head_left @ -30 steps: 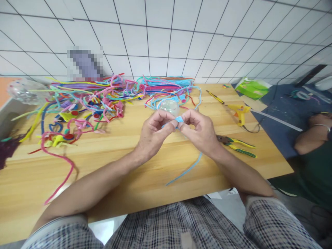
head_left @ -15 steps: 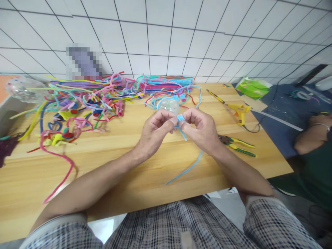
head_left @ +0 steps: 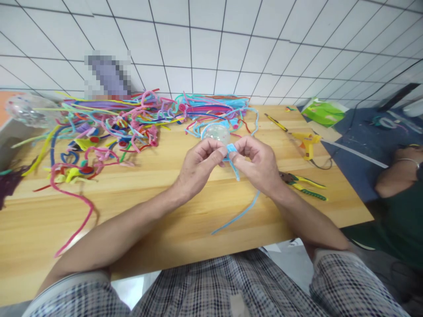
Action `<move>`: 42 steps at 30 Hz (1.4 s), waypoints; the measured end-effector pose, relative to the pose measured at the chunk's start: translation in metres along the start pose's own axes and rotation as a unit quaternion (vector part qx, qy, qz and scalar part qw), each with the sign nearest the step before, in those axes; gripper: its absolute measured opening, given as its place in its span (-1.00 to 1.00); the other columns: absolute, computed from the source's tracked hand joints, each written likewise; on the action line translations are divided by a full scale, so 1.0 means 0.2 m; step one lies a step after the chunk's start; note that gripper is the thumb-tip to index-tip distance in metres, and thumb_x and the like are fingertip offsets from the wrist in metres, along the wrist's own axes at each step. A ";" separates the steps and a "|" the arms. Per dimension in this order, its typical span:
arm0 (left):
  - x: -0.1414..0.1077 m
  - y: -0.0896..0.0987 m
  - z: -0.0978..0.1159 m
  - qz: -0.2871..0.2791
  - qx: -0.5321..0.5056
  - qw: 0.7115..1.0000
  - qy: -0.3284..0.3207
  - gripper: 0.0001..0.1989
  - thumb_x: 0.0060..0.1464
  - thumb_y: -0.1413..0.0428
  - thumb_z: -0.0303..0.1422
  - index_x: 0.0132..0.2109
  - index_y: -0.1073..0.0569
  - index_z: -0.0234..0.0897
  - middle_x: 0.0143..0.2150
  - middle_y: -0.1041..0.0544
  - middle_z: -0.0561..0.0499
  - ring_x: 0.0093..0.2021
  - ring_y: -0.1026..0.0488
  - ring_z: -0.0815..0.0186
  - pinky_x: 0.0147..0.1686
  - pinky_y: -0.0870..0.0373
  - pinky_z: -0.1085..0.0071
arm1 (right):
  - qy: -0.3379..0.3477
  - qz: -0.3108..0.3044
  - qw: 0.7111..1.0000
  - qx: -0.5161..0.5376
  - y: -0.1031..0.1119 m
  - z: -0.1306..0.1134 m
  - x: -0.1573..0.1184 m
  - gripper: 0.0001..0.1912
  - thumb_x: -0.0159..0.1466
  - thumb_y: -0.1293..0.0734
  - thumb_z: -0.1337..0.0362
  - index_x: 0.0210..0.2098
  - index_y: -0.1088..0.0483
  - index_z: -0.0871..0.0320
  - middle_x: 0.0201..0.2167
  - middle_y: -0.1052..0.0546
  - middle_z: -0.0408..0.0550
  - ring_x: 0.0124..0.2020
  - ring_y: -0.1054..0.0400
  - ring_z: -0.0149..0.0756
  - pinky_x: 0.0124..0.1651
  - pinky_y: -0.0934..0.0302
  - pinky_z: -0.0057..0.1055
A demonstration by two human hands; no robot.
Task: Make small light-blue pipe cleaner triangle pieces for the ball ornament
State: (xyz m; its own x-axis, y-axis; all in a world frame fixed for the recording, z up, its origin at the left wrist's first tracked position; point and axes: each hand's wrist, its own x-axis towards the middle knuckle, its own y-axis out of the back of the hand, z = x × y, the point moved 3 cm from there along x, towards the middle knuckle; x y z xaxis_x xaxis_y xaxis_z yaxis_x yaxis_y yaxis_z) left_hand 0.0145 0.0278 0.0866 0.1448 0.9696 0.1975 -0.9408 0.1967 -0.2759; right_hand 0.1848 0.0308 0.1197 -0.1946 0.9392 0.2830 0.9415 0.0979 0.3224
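Observation:
Over the middle of the wooden table [head_left: 185, 220], my left hand [head_left: 203, 165] and my right hand [head_left: 256, 165] meet with pinched fingers. Between them is a light blue pipe cleaner [head_left: 231, 149], wound into a small block with a short end hanging below. Both hands grip it, the left at its left edge, the right with the thumb on its front. Just behind my fingers lies a clear ball [head_left: 216, 132] with specks in it, partly hidden. Another blue pipe cleaner strand [head_left: 236, 218] curves across the table below my right hand.
A heap of coloured pipe cleaners [head_left: 132, 119] fills the back left. To the right lie pliers [head_left: 304, 185], a yellow glue gun [head_left: 308, 143] with its cord, and a utility knife [head_left: 276, 122]. Another person's arm [head_left: 396, 176] shows beyond the table's right edge.
My hands stay nearly in place, still pinching the blue pipe cleaner. The wound block shows slightly more between the fingers, and the view has shifted a little.

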 end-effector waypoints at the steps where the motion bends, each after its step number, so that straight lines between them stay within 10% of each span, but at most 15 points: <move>1: 0.00 0.00 0.00 0.001 -0.005 1.000 0.006 -0.59 0.16 -0.52 0.00 -0.23 -0.63 -0.22 -0.34 -0.61 0.07 -0.35 -0.51 0.35 -0.22 -0.56 0.38 | -0.004 -0.005 1.000 0.006 0.00 0.00 0.00 -0.73 0.28 -0.52 0.09 -0.35 -0.39 0.03 -0.48 -0.47 -0.25 -0.43 -0.31 -0.36 -0.31 -0.19 -0.33; 10: 0.05 0.05 -0.01 0.044 -0.033 0.998 -0.001 -0.59 0.09 -0.56 0.00 -0.25 -0.65 -0.20 -0.33 -0.64 0.04 -0.30 -0.56 0.31 -0.24 -0.54 0.37 | -0.087 -0.109 0.984 0.111 0.01 0.06 0.06 -0.45 0.35 -0.53 -0.29 -0.35 -0.46 0.06 -0.42 -0.59 -0.16 -0.37 -0.37 -0.31 -0.21 -0.29 -0.31; 29: 0.05 0.06 -0.03 0.060 0.004 0.997 -0.038 -0.56 0.09 -0.56 0.06 -0.24 -0.67 -0.20 -0.31 -0.67 0.03 -0.31 -0.53 0.32 -0.20 -0.53 0.34 | -0.082 -0.088 0.992 0.047 -0.02 0.07 0.04 -0.69 0.29 -0.51 0.08 -0.44 -0.40 0.05 -0.53 -0.48 -0.21 -0.47 -0.24 -0.37 -0.37 -0.09 -0.36; 42: 0.11 0.09 -0.01 -0.049 0.048 0.998 0.009 -0.59 0.02 -0.60 -0.03 -0.30 -0.66 -0.22 -0.40 -0.60 0.06 -0.39 -0.43 0.36 -0.32 -0.39 0.38 | 0.015 -0.108 0.981 -0.161 0.05 0.04 0.07 -0.91 0.26 -0.40 0.33 -0.35 -0.40 0.05 -0.46 -0.47 -0.22 -0.38 -0.34 -0.30 -0.24 -0.13 -0.29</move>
State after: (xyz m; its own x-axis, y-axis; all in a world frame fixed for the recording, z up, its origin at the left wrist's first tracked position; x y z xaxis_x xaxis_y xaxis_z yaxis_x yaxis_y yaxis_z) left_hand 0.0010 0.0525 0.0849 0.2416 0.9490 0.2026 -0.9468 0.2763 -0.1652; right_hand 0.1948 0.0473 0.1195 -0.3925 0.8972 0.2022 0.7428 0.1796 0.6450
